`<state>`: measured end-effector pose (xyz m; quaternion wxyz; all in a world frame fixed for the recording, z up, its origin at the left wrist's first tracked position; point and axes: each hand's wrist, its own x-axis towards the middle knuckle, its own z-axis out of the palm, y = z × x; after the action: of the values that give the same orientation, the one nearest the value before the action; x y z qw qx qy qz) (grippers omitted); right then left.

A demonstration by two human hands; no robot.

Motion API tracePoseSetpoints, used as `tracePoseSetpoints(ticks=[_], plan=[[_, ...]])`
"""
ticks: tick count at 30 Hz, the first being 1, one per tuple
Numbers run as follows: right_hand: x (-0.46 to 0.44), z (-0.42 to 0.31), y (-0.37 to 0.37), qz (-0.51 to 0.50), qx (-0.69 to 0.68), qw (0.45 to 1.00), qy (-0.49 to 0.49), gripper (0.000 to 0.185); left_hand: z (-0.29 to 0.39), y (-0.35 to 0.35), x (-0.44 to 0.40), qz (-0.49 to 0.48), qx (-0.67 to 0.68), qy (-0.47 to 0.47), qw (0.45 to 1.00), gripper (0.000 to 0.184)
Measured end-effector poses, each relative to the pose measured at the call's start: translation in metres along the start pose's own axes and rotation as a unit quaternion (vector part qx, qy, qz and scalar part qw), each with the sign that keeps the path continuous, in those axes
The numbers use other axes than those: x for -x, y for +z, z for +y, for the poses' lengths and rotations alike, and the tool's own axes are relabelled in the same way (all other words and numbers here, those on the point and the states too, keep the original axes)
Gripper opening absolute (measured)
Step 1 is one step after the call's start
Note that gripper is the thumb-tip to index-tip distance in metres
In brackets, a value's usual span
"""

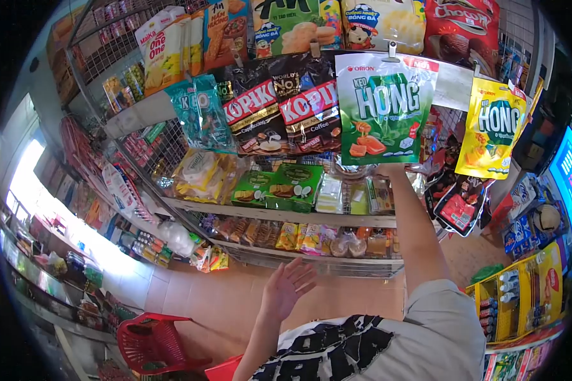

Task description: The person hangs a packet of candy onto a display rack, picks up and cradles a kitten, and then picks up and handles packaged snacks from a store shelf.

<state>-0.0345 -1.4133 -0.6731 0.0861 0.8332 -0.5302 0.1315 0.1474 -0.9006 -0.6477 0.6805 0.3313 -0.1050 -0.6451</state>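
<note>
My left hand is held up over the floor in front of the shelves, fingers apart and nothing in it. Stretched forward, my right arm ends at a green-and-white Orion Hong candy bag hanging from a clip. Only the lower part of my right hand shows under that bag, and its fingers are hidden behind it. To the left hang dark Kopiko candy bags and a teal candy bag. A yellow Hong bag hangs to the right.
Snack bags line the top shelf. Green biscuit boxes and packaged cakes fill lower shelves. A red plastic chair stands at the lower left, a yellow bottle rack at the right. A lit blue screen is at the far right.
</note>
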Motion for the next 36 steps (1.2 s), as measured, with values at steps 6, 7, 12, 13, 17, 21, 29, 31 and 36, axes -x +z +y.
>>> tracePoseSetpoints(ticks=[6,7,12,13,17,21,29,31,36], plan=[[0.069,-0.034,-0.063,0.101,-0.551,0.828,-0.004,0.044,-0.004,0.017,-0.030,-0.066,-0.062,0.002,0.996,0.059],[0.103,-0.054,-0.094,0.037,-0.765,0.643,0.022,0.044,-0.004,0.023,-0.037,-0.055,-0.117,0.029,0.991,0.055],[0.235,-0.095,-0.149,-0.231,-0.955,0.186,0.024,0.058,-0.009,0.056,-0.071,-0.123,-0.331,0.192,0.916,0.057],[0.253,-0.100,-0.161,-0.229,-0.956,0.178,0.049,0.061,-0.007,0.071,-0.071,-0.133,-0.310,0.203,0.919,0.060],[0.294,-0.092,-0.187,-0.188,-0.960,0.194,0.074,0.066,-0.017,0.101,-0.090,-0.194,-0.362,0.280,0.868,0.069],[0.324,-0.079,-0.198,-0.120,-0.966,0.208,0.092,0.065,-0.027,0.122,-0.094,-0.264,-0.400,0.280,0.832,0.072],[0.404,-0.084,-0.192,-0.076,-0.859,0.495,0.106,0.059,-0.078,0.095,-0.126,-0.233,-0.368,0.136,0.890,0.045],[0.420,-0.098,-0.205,0.020,-0.527,0.844,0.101,0.057,-0.101,0.090,-0.126,-0.213,-0.242,0.005,0.947,0.051],[0.456,-0.083,-0.160,0.045,-0.283,0.957,0.048,0.072,-0.127,0.106,-0.085,-0.256,0.033,-0.396,0.881,0.072]])
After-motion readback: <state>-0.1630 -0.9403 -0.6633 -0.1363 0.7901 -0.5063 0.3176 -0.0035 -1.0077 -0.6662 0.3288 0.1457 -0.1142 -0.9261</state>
